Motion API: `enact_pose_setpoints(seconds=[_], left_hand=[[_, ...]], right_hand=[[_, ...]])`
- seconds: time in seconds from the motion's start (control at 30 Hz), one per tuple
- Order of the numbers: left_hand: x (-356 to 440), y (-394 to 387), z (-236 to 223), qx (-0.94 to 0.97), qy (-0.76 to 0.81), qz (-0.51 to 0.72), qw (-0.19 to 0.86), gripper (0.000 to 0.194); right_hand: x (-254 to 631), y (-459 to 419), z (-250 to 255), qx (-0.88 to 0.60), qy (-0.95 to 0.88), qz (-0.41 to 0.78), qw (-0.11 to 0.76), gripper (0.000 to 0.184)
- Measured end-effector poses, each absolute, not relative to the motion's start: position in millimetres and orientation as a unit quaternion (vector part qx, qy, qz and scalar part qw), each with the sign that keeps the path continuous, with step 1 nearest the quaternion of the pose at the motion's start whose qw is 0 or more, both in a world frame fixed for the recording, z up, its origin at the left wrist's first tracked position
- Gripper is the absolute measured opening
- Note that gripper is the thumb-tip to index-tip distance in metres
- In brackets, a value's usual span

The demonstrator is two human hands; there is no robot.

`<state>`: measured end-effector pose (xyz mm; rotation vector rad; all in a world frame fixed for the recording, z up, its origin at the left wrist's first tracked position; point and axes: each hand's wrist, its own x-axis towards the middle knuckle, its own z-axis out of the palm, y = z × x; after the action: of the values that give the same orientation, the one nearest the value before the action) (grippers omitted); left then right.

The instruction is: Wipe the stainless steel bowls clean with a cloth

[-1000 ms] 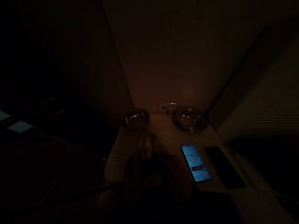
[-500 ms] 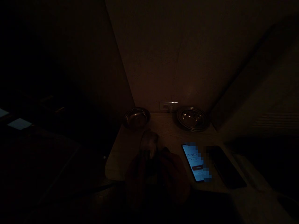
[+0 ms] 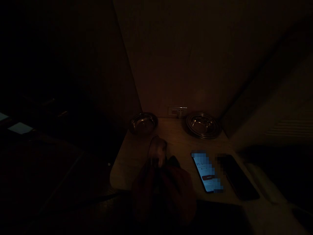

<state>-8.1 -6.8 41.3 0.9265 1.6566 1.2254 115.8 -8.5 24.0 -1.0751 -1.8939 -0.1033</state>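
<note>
Phone (image 3: 204, 170) lit — "01:" readable — near right hand (image 3: 179, 191).

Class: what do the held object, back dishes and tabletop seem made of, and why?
Held object: glossy, metal or clear plastic; soft reflections, too dark to settle. Left dish and right dish: likely polished metal; bright glints. Tabletop: matt-looking, wood or laminate; faint grain.

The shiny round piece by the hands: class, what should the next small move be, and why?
Perhaps turn the shiny piece slightly with the left hand: that hand seems to grip its near edge, and the right hand is close beside it, near a dark thing too dim to identify.
</note>
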Motion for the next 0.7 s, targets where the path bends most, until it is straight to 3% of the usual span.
enact_pose_setpoints(seconds=[0.3,0.7], left_hand=[[-9,-10,41,0.366,0.662,0.488,0.435,0.054],[-5,-13,33,0.381,0.662,0.486,0.424,0.047]], right_hand=[[118,10,35,-0.444,-0.769,-0.028,0.459,0.035],[128,15,41,-0.441,-0.782,0.000,0.441,0.035]])
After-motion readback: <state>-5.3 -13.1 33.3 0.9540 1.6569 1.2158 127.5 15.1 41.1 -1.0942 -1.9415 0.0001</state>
